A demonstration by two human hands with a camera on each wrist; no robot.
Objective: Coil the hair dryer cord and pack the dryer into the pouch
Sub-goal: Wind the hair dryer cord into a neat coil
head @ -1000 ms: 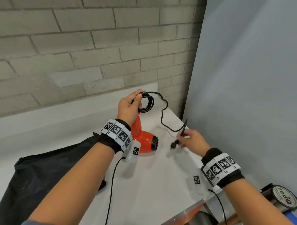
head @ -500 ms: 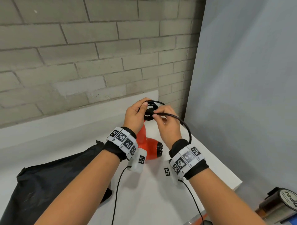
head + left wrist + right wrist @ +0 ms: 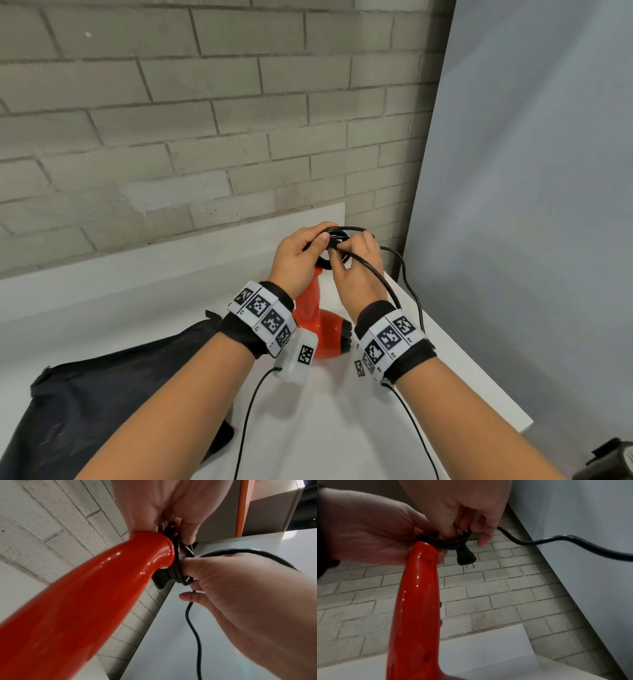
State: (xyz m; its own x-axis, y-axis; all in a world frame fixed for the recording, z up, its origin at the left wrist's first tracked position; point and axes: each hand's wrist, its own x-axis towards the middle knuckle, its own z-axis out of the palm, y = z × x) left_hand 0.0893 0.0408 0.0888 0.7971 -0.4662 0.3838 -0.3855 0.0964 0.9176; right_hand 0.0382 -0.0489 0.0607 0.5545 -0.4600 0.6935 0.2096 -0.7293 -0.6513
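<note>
A red hair dryer stands nozzle-down on the white table, its handle pointing up. My left hand grips the coiled black cord against the handle's top end. My right hand pinches the cord at that coil; its fingers sit on the loops. A black plug hangs just under the coil. A slack loop of cord trails to the right of my right wrist. The black pouch lies flat at the table's left.
A brick wall runs behind the table and a grey panel closes the right side. The table's edge is close on the right. A dark object sits below it. Thin sensor cables hang from my wrists.
My right hand lifted the cord's plug end from the table at the right and brought it to the coil in my left hand. The long free cord has shrunk to one hanging loop.
</note>
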